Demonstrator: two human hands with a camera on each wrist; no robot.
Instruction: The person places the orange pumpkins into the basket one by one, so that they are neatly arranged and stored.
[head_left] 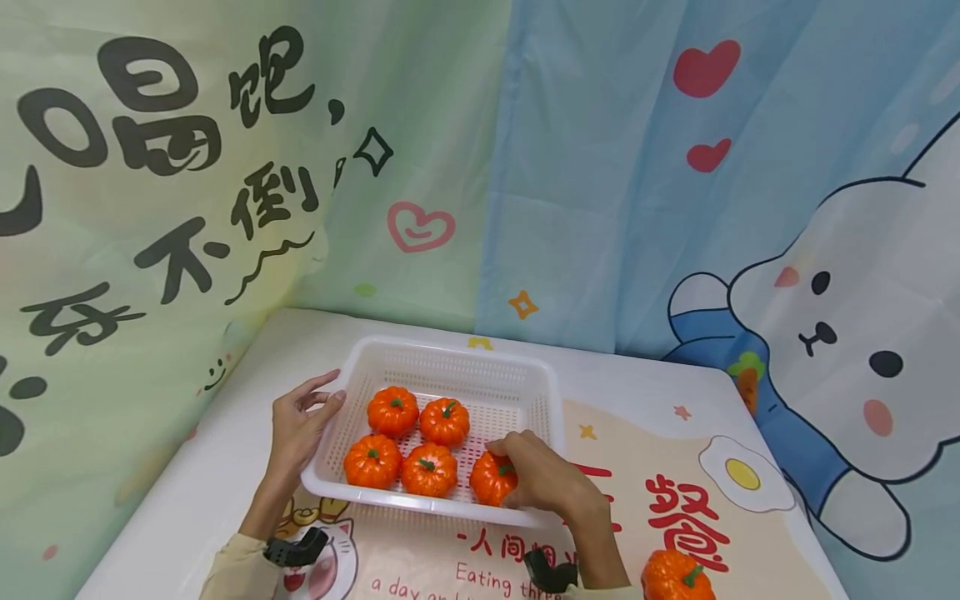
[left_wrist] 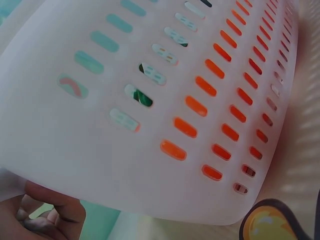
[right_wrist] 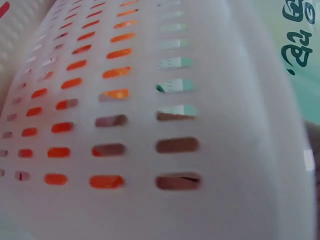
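Observation:
A white perforated plastic basket (head_left: 442, 350) stands on the table with several small orange pumpkins in it, each with a green stem. My right hand (head_left: 543, 475) reaches over the near right corner and grips one pumpkin (head_left: 491, 479) at the basket floor. At the left rim my left hand (head_left: 300, 425) holds the basket's side; its curled fingers (left_wrist: 55, 207) show below the rim in the left wrist view. The right wrist view is filled by the basket wall (right_wrist: 240, 150), with orange and parts of the hand showing through the slots.
Another orange pumpkin (head_left: 677, 577) lies on the table outside the basket, at the near right. A printed mat (head_left: 637, 467) with red lettering and a fried egg picture covers part of the white table (head_left: 225, 433). Patterned curtains (head_left: 420, 167) hang behind and at the left.

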